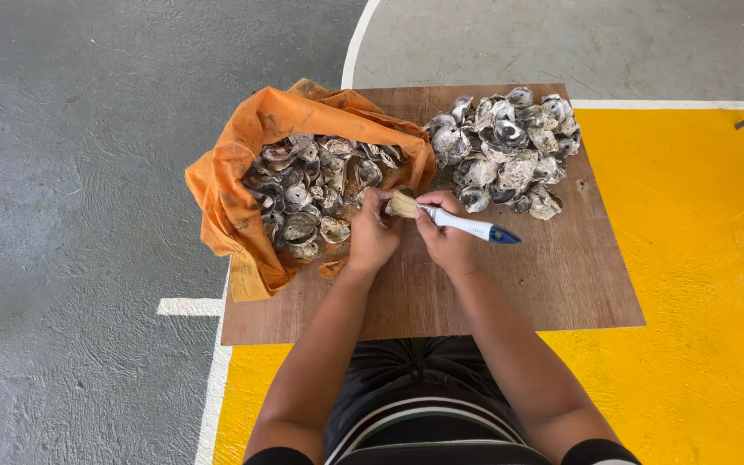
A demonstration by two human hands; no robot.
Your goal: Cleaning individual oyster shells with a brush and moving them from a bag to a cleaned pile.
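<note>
Orange cloth, rumpled and stained, is forming an open sack (243,172) on the far left of the plywood board (561,275) where you are working, and it is brimming with grey, mud-dark oyster shells (312,194) heaped right up to its folded rim. You are sitting at the near edge of the board, both forearms reaching out over it. Your left hand (372,234) is curling closed around a single shell (387,205), most of which is hidden by your fingers, just beside the sack's right lip. Your right hand (446,241) is gripping the white handle of a small paintbrush (454,220), its pale bristles pressing against that shell and its blue tip pointing right. On the far right of the board, a second, loose pile of shells (505,151) is lying directly on the wood, paler and greyer than those in the sack, and sitting apart from your hands. The board is resting on a painted floor, grey concrete (71,215) lying to the left and yellow paint (708,258) to the right, with white lines (189,306) running between them.
</note>
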